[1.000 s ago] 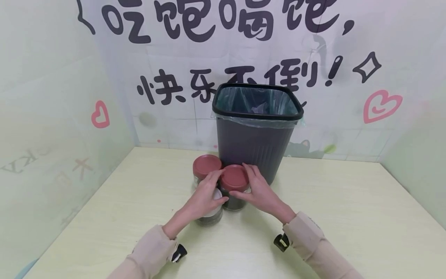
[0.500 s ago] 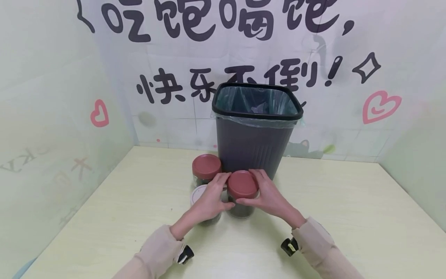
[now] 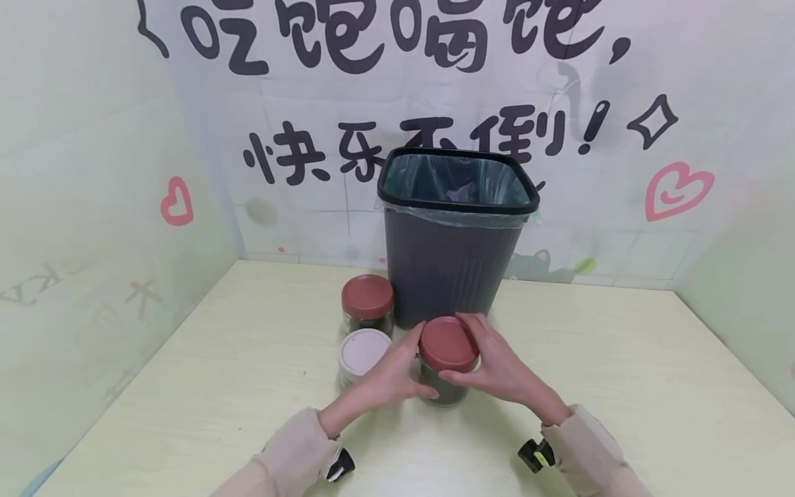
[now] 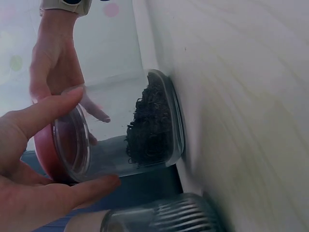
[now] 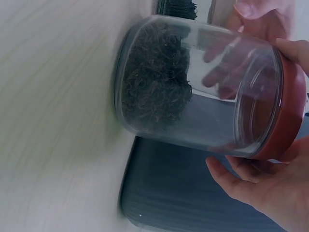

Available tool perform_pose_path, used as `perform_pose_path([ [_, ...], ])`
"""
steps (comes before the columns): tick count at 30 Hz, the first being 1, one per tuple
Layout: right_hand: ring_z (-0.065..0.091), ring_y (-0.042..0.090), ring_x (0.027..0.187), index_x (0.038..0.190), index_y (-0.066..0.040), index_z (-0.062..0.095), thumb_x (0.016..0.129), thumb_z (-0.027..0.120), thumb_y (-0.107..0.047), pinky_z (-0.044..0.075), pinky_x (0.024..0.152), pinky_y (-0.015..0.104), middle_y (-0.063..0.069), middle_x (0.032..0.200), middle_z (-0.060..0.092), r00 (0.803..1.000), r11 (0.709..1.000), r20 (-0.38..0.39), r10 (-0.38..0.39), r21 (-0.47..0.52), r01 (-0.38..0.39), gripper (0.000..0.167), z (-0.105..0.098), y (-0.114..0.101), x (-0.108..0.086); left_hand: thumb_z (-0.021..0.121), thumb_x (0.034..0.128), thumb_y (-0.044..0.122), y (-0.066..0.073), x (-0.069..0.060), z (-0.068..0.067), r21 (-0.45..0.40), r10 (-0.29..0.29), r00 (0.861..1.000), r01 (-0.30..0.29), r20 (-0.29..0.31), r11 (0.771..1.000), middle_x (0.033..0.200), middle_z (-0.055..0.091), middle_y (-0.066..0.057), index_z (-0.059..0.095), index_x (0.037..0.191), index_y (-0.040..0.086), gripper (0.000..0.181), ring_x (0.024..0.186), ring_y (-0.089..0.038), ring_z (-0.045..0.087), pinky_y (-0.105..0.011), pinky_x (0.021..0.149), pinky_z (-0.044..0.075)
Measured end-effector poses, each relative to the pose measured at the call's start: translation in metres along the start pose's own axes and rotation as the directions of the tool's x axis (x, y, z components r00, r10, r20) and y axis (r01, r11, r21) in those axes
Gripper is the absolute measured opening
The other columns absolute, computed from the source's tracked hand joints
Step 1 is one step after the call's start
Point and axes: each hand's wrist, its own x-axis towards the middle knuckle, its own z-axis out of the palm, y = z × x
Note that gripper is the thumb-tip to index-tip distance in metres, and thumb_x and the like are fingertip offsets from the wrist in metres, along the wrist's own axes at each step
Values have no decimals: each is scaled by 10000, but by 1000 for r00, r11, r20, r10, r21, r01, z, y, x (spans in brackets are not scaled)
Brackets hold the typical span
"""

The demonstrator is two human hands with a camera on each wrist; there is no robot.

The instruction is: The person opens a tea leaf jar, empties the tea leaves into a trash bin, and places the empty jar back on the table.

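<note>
A clear jar with a red lid (image 3: pixel 450 344) stands upright between my hands. Dark shreds that look like dried tea leaves (image 4: pixel 152 123) fill its lower part, as the left wrist view shows. My right hand (image 3: pixel 502 367) grips the lid's right side, thumb in front and fingers behind. On the left, my left hand (image 3: pixel 390 375) holds the lid between thumb and fingers. Jar base and table sit very close; whether they touch I cannot tell. Just left of my left hand is a jar with a pale lid (image 3: pixel 365 352), partly hidden by that hand.
A second red-lidded jar (image 3: pixel 368 298) stands behind the pale-lidded one. Behind the jars rises a dark grey waste bin (image 3: pixel 450 269) with a plastic liner. Printed cloth walls (image 3: pixel 298 228) enclose the back and sides of the pale wooden table (image 3: pixel 205 386).
Both hands have brought the held jar toward me and to the right, away from the bin and the other two jars. The pale lid shows more fully now.
</note>
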Motion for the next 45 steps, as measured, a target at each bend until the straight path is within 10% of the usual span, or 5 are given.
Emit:
perform_pose_path([
  [9,509,217,1015,1311,57,308,674,757,-350,469,808,389,136,1206,423,999,998,0,46,32,-46,879,4,-5,-5,849,548,190,-5,4,18,-130,-105,994,99,-39,987,1213,499,-164,282,1286,-29,957,1108,-261,492,-395,915,399],
  [22,526,190,906,1243,30,378,652,766,-362,493,713,340,123,1122,465,979,997,-206,10,-77,-27,808,24,-7,-3,856,532,216,-9,10,29,-192,-163,982,143,-91,971,1153,534,-116,360,1251,24,894,1040,-228,527,-359,860,439],
  [45,516,139,961,1263,-41,396,654,741,-387,482,750,338,36,1137,480,989,1000,-146,2,-11,-3,781,20,-1,-5,858,525,226,-15,11,26,-210,-179,983,168,-33,963,1133,558,-70,390,1245,64,874,1040,-207,525,-349,860,430],
])
